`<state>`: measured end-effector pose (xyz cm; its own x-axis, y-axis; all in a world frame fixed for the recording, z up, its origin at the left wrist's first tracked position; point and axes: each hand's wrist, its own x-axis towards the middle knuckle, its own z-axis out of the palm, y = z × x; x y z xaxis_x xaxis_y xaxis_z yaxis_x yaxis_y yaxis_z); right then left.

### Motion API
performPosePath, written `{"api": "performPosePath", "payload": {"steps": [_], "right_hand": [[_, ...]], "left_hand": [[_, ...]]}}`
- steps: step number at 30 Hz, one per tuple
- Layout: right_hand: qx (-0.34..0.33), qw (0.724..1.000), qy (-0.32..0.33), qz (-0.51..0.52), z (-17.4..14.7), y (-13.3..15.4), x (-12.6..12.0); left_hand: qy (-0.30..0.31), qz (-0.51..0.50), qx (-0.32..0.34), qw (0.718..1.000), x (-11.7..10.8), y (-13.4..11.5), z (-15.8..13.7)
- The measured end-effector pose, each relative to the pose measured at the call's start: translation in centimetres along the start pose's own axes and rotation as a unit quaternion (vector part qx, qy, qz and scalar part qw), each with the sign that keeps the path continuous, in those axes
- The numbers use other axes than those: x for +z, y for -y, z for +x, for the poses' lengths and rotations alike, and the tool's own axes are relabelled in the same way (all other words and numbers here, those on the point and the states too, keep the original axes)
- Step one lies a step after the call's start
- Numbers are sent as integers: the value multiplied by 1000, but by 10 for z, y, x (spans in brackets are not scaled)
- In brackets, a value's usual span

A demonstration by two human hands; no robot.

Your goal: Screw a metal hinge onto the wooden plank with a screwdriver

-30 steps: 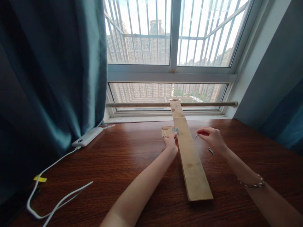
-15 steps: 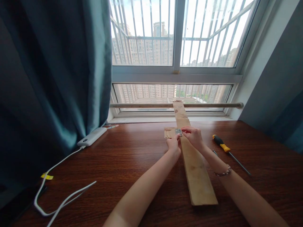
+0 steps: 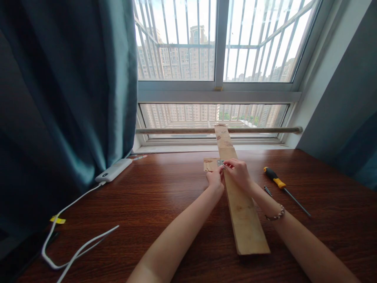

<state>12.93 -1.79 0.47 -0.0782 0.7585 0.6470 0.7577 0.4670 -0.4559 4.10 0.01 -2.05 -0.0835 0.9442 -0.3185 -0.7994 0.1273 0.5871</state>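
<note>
A small silver hinge point(image 3: 220, 162) with holes lies where a short wooden piece point(image 3: 209, 164) meets a long wooden board point(image 3: 246, 216). My left hand point(image 3: 215, 179) is closed, with thumb and fingertip pinched at the hinge's near edge. My right hand point(image 3: 238, 172) rests over the board, its fingers pinched together at the hinge's right side. Something tiny and shiny shows between the two sets of fingertips, too small to name. My fingers hide part of the hinge.
Right of my right forearm lie several screws point(image 3: 268, 191) and a black-and-yellow screwdriver point(image 3: 275, 177). A white power bank point(image 3: 114, 170) with a white cable point(image 3: 73, 204) is at the left by the curtain point(image 3: 118, 78). The board's far end reaches a rail point(image 3: 182, 131) at the window.
My right fingers have shifted slightly left and down over the hinge, covering more of its right side. The view has moved a little, showing more of the screws.
</note>
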Motion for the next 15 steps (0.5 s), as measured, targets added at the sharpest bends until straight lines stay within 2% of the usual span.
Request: {"api": "performPosePath", "payload": {"steps": [9, 13, 15], "right_hand": [[9, 1000, 14, -10, 0, -4, 2], [60, 997, 54, 10, 16, -16, -28], [113, 988, 94, -54, 24, -31, -52]], "left_hand": [[-4, 11, -6, 1000, 1, -1, -2], [-1, 6, 5, 1000, 2, -2, -4], [1, 3, 8, 1000, 2, -2, -5]]}}
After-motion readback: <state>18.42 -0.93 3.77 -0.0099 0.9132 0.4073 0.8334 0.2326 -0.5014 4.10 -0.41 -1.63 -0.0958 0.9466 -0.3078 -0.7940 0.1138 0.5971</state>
